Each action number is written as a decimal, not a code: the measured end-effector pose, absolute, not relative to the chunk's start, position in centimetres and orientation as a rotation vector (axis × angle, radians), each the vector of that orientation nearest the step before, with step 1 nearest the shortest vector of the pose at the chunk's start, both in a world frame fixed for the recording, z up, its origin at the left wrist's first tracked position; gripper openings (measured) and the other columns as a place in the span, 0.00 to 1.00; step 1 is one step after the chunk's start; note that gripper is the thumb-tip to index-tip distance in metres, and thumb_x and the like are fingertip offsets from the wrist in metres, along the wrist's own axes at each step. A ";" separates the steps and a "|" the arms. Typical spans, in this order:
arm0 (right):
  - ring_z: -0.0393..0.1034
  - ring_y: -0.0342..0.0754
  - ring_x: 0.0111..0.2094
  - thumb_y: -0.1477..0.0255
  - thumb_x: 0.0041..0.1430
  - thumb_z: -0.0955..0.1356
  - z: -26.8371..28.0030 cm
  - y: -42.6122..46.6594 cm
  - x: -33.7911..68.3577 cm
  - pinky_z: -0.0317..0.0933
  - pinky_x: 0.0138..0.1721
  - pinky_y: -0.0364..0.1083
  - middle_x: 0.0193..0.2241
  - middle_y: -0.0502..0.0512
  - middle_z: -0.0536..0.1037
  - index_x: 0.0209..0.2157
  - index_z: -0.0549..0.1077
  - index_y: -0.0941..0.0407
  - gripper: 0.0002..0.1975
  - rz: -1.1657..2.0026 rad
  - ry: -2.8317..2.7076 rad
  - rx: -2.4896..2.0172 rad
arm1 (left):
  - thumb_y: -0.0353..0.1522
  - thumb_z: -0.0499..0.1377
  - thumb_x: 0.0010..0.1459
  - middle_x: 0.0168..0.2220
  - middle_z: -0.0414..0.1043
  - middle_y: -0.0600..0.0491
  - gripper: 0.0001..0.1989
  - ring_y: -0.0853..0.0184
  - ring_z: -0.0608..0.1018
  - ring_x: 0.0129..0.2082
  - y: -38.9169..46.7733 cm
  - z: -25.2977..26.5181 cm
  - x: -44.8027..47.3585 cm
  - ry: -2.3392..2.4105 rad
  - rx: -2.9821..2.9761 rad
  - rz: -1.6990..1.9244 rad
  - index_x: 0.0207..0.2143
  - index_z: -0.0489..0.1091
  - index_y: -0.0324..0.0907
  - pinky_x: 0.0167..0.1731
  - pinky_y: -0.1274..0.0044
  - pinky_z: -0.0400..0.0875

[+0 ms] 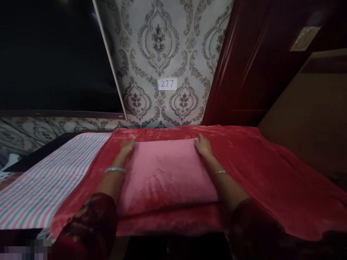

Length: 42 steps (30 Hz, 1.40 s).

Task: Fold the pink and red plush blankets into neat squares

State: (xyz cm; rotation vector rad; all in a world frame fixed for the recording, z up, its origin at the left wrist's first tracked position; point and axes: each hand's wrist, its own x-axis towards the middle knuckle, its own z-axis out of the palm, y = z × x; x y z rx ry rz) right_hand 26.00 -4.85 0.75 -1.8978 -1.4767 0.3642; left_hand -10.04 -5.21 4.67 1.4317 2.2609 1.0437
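Observation:
A folded pink plush blanket (pixel 170 169) lies flat in the middle, with darker brushed marks on its nap near the front. My left hand (pixel 128 147) is at its far left corner, fingers closed on the edge. At the far right corner, my right hand (pixel 204 146) grips the blanket the same way; the fingertips are partly hidden. Under it spreads a larger red plush cloth (pixel 244 169), which reaches well out to the right.
A striped cloth (pixel 54 180) covers the surface at left. Behind stand a large dark screen (pixel 54 57) and a patterned wall with a paper label (pixel 167 83) reading 277. Dark red wood panelling (pixel 244 61) and a brown board (pixel 311 115) rise at right.

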 end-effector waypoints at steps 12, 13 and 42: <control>0.37 0.59 0.74 0.57 0.72 0.59 -0.7 -10.7 24.1 0.32 0.69 0.69 0.73 0.55 0.51 0.70 0.58 0.46 0.29 0.122 -2.602 -1.374 | 0.50 0.49 0.67 0.72 0.51 0.39 0.36 0.47 0.52 0.73 -19.3 -4.4 0.1 1.651 2.735 0.431 0.70 0.57 0.40 0.69 0.50 0.43; 0.38 0.59 0.74 0.57 0.72 0.59 -0.9 -9.4 25.2 0.33 0.69 0.70 0.73 0.56 0.51 0.70 0.58 0.47 0.29 0.138 -2.545 -1.476 | 0.49 0.48 0.67 0.72 0.50 0.40 0.36 0.48 0.51 0.73 -19.2 -4.7 0.0 1.658 2.735 0.427 0.71 0.56 0.41 0.70 0.50 0.43; 0.41 0.56 0.73 0.64 0.71 0.62 -2.3 -16.9 17.6 0.38 0.71 0.62 0.71 0.61 0.58 0.68 0.64 0.54 0.26 0.165 -2.625 -0.938 | 0.45 0.46 0.71 0.71 0.56 0.49 0.28 0.60 0.54 0.73 -13.5 0.9 -2.2 1.102 2.715 0.268 0.71 0.55 0.52 0.71 0.54 0.37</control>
